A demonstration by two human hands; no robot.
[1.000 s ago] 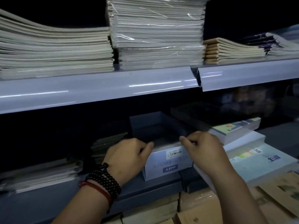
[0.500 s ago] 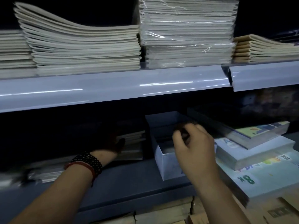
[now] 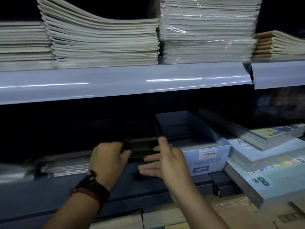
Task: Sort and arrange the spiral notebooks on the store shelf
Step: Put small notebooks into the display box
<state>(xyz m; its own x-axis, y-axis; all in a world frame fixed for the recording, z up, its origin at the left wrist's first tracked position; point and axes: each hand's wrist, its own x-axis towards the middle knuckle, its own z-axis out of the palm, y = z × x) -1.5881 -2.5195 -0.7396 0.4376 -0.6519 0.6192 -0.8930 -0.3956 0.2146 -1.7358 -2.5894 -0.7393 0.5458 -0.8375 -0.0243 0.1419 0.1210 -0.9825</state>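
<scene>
Both hands meet at the dark notebooks [image 3: 142, 148]: left hand [image 3: 109, 161] grip closed on them, right hand [image 3: 165, 162] open.

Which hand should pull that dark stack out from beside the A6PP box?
Probably left. The left hand already grips the dark stack at its edge, while the right hand is open, fingers spread, beside the A6PP box.

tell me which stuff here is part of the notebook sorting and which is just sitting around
In the job: left hand, right hand, dark notebook stack between them.

Lying about: A6PP box, 8K pads, wrapped bundle on the upper shelf.
</scene>
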